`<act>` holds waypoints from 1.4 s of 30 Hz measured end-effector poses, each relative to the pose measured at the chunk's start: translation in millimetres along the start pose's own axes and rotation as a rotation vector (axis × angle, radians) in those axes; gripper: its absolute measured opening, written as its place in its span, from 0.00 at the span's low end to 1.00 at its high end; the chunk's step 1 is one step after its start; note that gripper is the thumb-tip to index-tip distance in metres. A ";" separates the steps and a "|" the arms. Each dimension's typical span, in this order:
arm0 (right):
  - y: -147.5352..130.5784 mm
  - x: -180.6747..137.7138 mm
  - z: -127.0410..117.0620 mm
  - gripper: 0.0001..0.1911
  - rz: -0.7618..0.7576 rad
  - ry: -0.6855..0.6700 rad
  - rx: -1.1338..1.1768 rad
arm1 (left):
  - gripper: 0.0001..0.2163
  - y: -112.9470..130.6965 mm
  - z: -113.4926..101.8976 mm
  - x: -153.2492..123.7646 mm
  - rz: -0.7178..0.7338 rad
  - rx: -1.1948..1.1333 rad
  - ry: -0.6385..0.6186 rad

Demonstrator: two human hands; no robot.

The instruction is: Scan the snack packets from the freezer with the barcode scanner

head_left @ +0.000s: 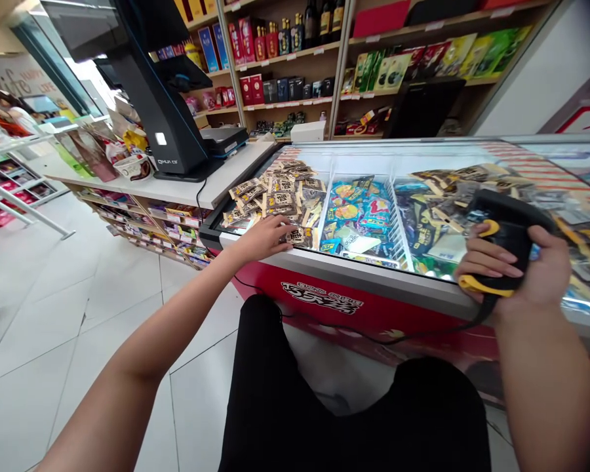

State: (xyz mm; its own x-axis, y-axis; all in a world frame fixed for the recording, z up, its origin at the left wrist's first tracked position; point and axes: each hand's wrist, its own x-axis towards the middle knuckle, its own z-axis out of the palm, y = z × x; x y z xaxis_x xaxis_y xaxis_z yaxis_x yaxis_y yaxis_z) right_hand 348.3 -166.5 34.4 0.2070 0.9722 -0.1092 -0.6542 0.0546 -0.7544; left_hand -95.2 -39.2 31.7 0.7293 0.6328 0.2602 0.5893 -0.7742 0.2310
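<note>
My right hand (545,269) is wrapped round a black and yellow barcode scanner (509,226), held above the right part of the chest freezer (255,282). A black cable (413,337) runs from its handle across the freezer's red front. My left hand (265,237) lies on the near left edge of the freezer top, fingers stretched over small brown and cream snack packets (280,200). It touches the nearest packets and does not appear to grip one. More brown and cream packets (472,174) are spread at the right, partly hidden by the scanner.
Blue ice-cream packs (361,206) sit beside a white wire divider (398,226) in the freezer. On the left counter (187,193) stands a black checkout machine (167,118). Shelves (288,56) of boxes and bottles line the back. A person (14,111) is at far left.
</note>
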 end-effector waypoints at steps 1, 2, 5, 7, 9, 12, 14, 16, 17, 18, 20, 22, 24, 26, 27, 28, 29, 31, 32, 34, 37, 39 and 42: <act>0.1 1.3 -2.0 0.16 0.012 -0.004 0.032 | 0.21 -0.9 -0.1 0.2 -0.016 -0.023 0.002; 0.1 3.0 -4.3 0.16 0.030 -0.013 0.073 | 0.22 -1.7 0.1 0.9 -0.028 -0.038 0.004; 0.0 8.0 -11.7 0.18 0.085 -0.066 0.224 | 0.17 -1.3 3.2 4.8 -0.016 -0.015 -0.001; 0.1 9.6 -14.5 0.21 0.101 -0.114 0.295 | 0.14 1.6 6.7 7.1 -0.006 0.040 -0.003; 0.4 8.6 -14.0 0.22 0.103 -0.139 0.311 | 0.14 5.8 10.3 7.9 -0.021 0.077 0.023; 0.8 4.1 -9.3 0.19 0.094 -0.138 0.263 | 0.16 14.0 14.2 6.4 -0.056 0.047 0.086; 0.6 1.7 -6.8 0.16 0.093 -0.145 0.237 | 0.15 22.0 16.9 6.5 -0.079 -0.034 0.137; 0.0 1.2 -6.6 0.16 0.101 -0.171 0.243 | 0.14 33.0 21.1 11.4 -0.124 -0.175 0.233; -0.3 1.7 -7.3 0.17 0.115 -0.195 0.255 | 0.14 39.6 23.9 16.7 -0.165 -0.279 0.306; -0.6 2.6 -8.2 0.18 0.131 -0.222 0.267 | 0.16 46.5 27.2 24.2 -0.216 -0.410 0.381; -0.8 4.8 -10.0 0.21 0.162 -0.271 0.281 | 0.19 60.4 34.0 46.4 -0.335 -0.756 0.500; -0.3 7.2 -10.1 0.20 0.166 -0.287 0.269 | 0.20 72.3 40.0 76.8 -0.441 -1.153 0.522; 1.2 9.7 -8.4 0.16 0.148 -0.277 0.217 | 0.18 80.6 44.6 112.5 -0.497 -1.476 0.475; 3.2 12.7 -5.6 0.15 0.139 -0.272 0.128 | 0.17 85.2 48.8 149.1 -0.523 -1.659 0.430; 4.3 14.3 -4.1 0.16 0.139 -0.274 0.082 | 0.16 86.4 51.2 166.4 -0.532 -1.705 0.412; 5.3 15.7 -2.8 0.17 0.141 -0.278 0.042 | 0.16 87.0 54.1 182.3 -0.540 -1.732 0.394; 6.3 16.8 -1.6 0.18 0.142 -0.282 0.011 | 0.17 87.2 57.7 196.5 -0.551 -1.742 0.372; 8.4 17.5 0.4 0.20 0.137 -0.287 -0.027 | 0.18 86.4 66.8 218.4 -0.589 -1.732 0.334; 9.5 17.0 1.2 0.21 0.130 -0.285 -0.042 | 0.19 85.4 72.2 225.8 -0.608 -1.726 0.319; 11.7 15.1 2.8 0.23 0.120 -0.277 -0.079 | 0.19 82.2 82.9 234.5 -0.628 -1.733 0.310; 14.7 13.0 6.2 0.25 0.121 -0.282 -0.157 | 0.18 74.6 93.5 237.2 -0.622 -1.789 0.369; 16.2 14.5 10.4 0.26 0.105 -0.299 -0.208 | 0.18 69.3 94.6 236.6 -0.639 -1.817 0.437; 17.8 20.8 20.7 0.27 0.043 -0.284 -0.279 | 0.17 63.4 90.2 236.5 -0.682 -1.839 0.493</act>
State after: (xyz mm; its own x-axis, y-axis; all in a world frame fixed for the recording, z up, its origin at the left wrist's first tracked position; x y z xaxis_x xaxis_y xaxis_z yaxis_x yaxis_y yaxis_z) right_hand 326.0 -140.6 32.1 -0.0513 0.9986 0.0095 -0.4272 -0.0133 -0.9040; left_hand 146.0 60.0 23.4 0.2581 0.9535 -0.1556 -0.5433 0.2765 0.7927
